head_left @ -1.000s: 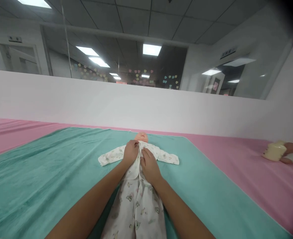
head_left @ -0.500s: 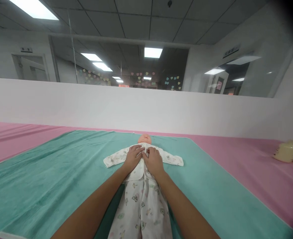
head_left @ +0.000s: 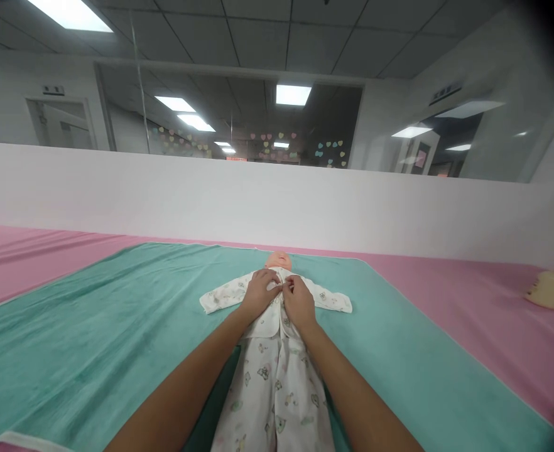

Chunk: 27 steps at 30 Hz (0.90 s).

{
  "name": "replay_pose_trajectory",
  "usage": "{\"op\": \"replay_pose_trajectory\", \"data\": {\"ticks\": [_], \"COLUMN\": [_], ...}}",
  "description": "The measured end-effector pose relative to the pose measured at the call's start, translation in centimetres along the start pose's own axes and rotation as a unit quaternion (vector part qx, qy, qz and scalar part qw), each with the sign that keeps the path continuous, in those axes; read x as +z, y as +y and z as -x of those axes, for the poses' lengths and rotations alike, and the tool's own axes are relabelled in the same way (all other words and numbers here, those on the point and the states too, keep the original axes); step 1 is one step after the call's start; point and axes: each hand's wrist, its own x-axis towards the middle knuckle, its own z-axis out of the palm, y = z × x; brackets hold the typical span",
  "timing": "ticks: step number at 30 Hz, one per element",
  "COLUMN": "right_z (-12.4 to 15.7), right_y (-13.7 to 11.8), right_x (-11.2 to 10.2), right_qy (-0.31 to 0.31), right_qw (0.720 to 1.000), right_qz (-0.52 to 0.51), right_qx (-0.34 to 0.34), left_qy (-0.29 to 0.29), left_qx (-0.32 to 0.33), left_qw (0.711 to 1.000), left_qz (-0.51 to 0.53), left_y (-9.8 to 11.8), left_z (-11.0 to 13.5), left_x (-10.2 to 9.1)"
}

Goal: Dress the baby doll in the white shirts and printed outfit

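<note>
Baby doll point(head_left: 279, 259) lying on its back, head at the far end, only the top of the head and face showing. Dressed in a white printed sleepsuit point(head_left: 276, 392), small animal print, sleeves spread flat to both sides, legs running toward the camera and cut off at the bottom of the frame.

Both hands are on the chest, at the centre front opening just below the neck, touching each other. Left hand point(head_left: 259, 294): fingers curled over toward the centre line, resting on the fabric; can't tell if it's actually gripping. Right hand point(head_left: 298, 302): partly closed, fingertips point(head_left: 287, 286) pinched on the front edge of the sleepsuit. Whatever fastening sits there is hidden by the fingers.

Doll sits roughly mid-way across a teal towel point(head_left: 117, 320), which lies over a pink sheet point(head_left: 460, 326). Beyond the far edge of the sheet stands a low white partition point(head_left: 267, 207), with glass above it and heart stickers point(head_left: 277, 136) on the far side.

Right frame edge: cream-coloured object point(head_left: 552, 287) on the pink sheet, kind unclear, well apart from the doll.
</note>
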Motion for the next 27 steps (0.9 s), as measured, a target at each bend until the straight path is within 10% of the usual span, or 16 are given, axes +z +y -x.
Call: {"op": "replay_pose_trajectory", "data": {"ticks": [10,27], "right_z": [-0.8,-3.0], "right_y": [-1.0,2.3], "right_x": [-0.3,-0.5], "right_qy": [-0.054,-0.104], "right_qw": [0.995,0.948], "right_qz": [0.087,-0.295], "right_qx": [-0.011,0.062], "left_qy": [0.044,-0.008], "left_qx": [-0.112,-0.137], "left_qw": [0.991,0.982], "left_qz": [0.066,0.129], "left_y": [-0.3,0.9], "left_z": [0.8,0.0], "left_x": [-0.1,-1.0]}}
